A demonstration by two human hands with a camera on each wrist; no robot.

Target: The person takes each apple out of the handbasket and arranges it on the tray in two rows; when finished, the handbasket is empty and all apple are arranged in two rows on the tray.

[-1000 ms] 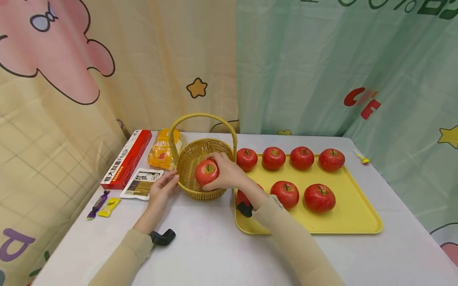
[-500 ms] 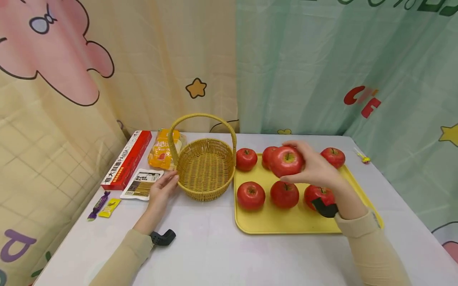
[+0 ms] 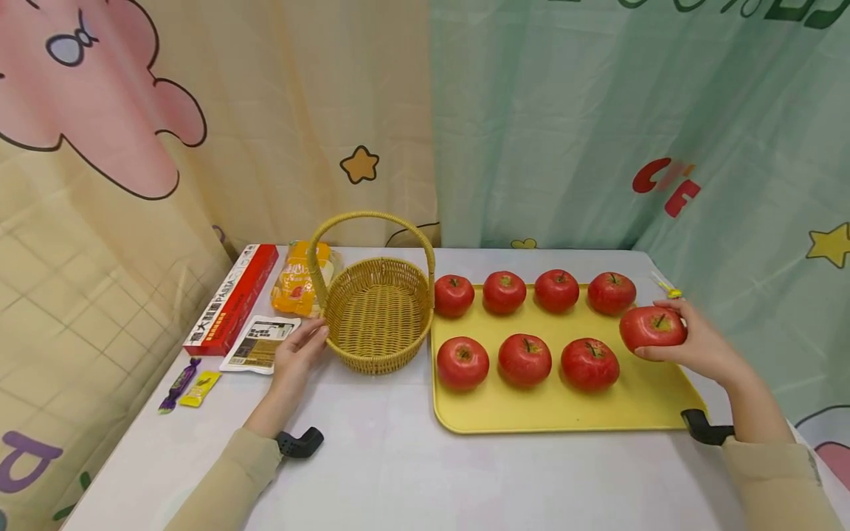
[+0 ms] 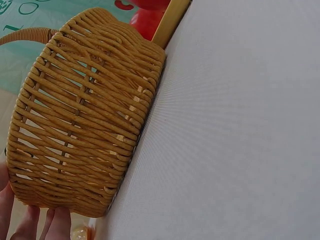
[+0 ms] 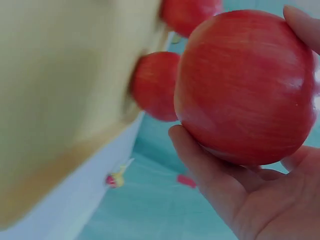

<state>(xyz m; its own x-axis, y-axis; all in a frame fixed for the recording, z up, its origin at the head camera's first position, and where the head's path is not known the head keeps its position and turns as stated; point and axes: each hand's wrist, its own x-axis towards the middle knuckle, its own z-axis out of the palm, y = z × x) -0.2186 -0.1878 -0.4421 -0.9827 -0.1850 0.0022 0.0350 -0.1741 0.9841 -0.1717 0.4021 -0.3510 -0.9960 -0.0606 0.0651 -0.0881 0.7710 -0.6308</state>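
1. On the white table [image 3: 398,472], biggest thing going is the yellow tray [image 3: 637,405] on the right side, with seven red apples sitting on it: four in the back row, three in the front.
2. Next down in size, the wicker basket [image 3: 376,313], standing just left of the tray with its handle up and nothing inside.
3. Left hand [image 3: 296,354] rests against the basket's left wall, fingers pretty much straight and touching the weave, not wrapped around anything.
4. Right hand [image 3: 697,345] is over the tray's right end, fingers and thumb curled round an eighth apple [image 3: 653,327], held a bit above the tray, just right of the front row.
5. Smaller stuff sits left of the basket: a red box [image 3: 232,299], an orange snack bag [image 3: 295,284], a flat white packet [image 3: 259,343], and two little candy wrappers [image 3: 189,383] near the table edge.
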